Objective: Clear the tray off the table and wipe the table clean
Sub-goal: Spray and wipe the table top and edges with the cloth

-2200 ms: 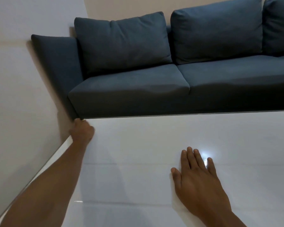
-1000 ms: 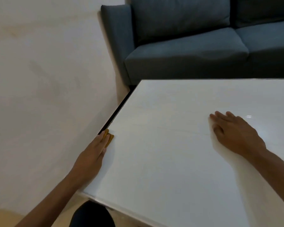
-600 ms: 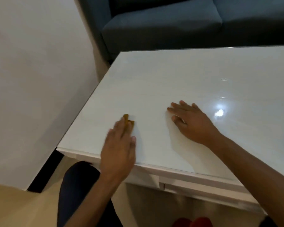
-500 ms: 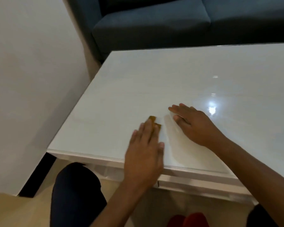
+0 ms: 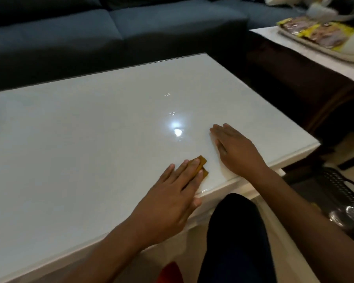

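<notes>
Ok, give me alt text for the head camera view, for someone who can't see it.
The left hand presses a brown cloth flat on a glossy white table, the right hand resting beside it. A tray of packets sits on a side table, a blue sofa behind.

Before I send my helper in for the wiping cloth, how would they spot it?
Find the glossy white table in front of the dark blue sofa. Near its front edge, the left hand presses on a small cloth: the only mustard-brown thing on the white top.
</notes>
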